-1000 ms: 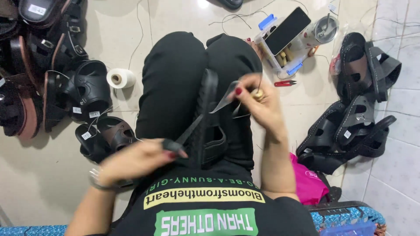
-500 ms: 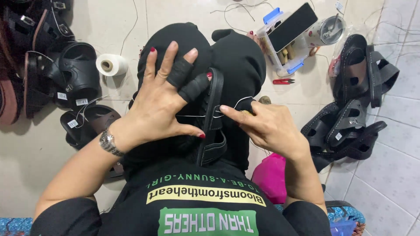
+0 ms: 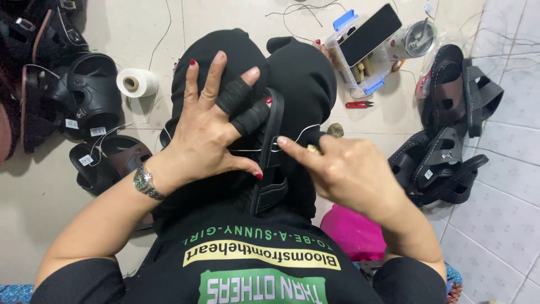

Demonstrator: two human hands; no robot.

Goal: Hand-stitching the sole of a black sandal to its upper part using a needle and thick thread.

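Observation:
A black sandal (image 3: pixel 270 188) stands on edge between my knees, which are in black trousers. My left hand (image 3: pixel 205 135) rests against its left side with fingers spread, thumb and one guarded finger pressing the sandal. Two of its fingers wear black guards, and a watch is on the wrist. A white thread (image 3: pixel 301 135) runs across the sandal's edge. My right hand (image 3: pixel 351 169) comes from the right and pinches this thread right at the edge. A small brass-coloured object (image 3: pixel 336 130) shows just above its knuckles.
A spool of white thread (image 3: pixel 136 83) lies on the tiled floor at left, beside several dark sandals (image 3: pixel 90 95). More sandals (image 3: pixel 450 152) are piled at right. Behind my knees are a clear plastic box with a phone on top (image 3: pixel 368 36), red snips (image 3: pixel 358 104) and a pink cloth (image 3: pixel 351 231).
My left hand rose from low near my lap up to the sandal's side and spread its fingers. My right hand came down from the upper part of the sandal to its middle edge.

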